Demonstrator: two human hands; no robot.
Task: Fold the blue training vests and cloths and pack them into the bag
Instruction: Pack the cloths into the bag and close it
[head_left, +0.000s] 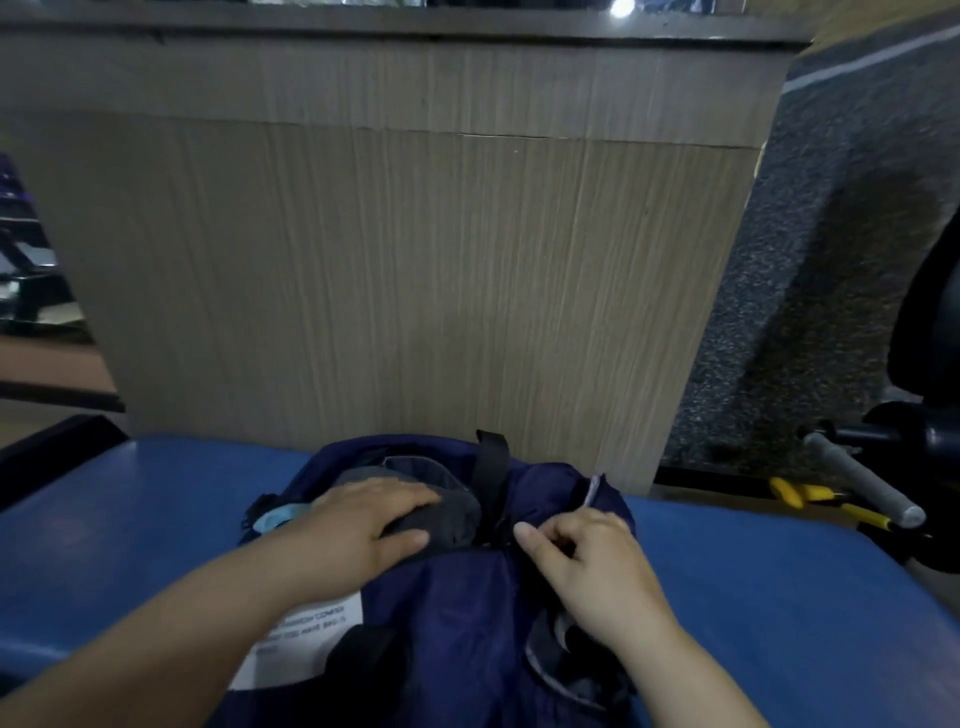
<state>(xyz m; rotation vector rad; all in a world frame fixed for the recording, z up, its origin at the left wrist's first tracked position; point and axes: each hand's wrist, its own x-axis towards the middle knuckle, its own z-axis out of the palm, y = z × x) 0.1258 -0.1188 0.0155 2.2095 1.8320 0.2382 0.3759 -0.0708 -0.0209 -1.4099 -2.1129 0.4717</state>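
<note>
A dark navy bag lies on a blue padded bench right in front of me, a white label on its near left side. Its opening faces away, with a black strap across it. My left hand presses flat on grey and dark cloth inside the opening. A bit of light blue fabric shows left of that hand. My right hand pinches the bag's edge beside the strap, where a pale zipper trim shows.
A tall wood-grain panel stands directly behind the bench. To the right are a speckled grey floor, yellow-handled pliers, a grey handle and a dark chair base. Dark furniture stands at the far left.
</note>
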